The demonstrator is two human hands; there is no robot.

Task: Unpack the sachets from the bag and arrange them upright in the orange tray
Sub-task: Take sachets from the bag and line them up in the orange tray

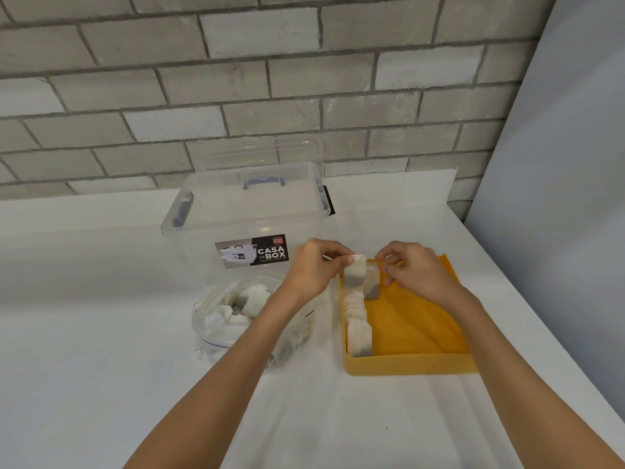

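A white countertop (pixel 101 333) is running beneath a grey brick wall (pixel 236 79), with a wide stretch of white surface lying to the left and another on the near side between the person's forearms.

One clear storage box (pixel 203 238) is standing toward the far side, carrying a dark label (pixel 252 250). Just near of it, one transparent zip bag (pixel 216 330) is slumping on the counter, with loose sachets (pixel 248 297) heaped inside, too jumbled to count.

The left hand (pixel 314 269) is reaching across the bag's right side and pinching the top of a first sachet (pixel 354 275) between thumb and fingertips, holding it upright over the far left corner of the one orange tray (pixel 406 363). Right beside it, a second sachet (pixel 372 286) is standing upright, and the right hand (pixel 419 274) is pinching its top edge with curled fingers; whether its bottom is touching the tray floor I cannot tell.

A row of sachets (pixel 358 330) is standing upright along the tray's left wall, packed too tightly to count. To its right the orange floor is showing bare up to the right wall.

The counter's right edge is slanting just past the tray's near right corner, where a pale wall panel (pixel 558 164) is rising.
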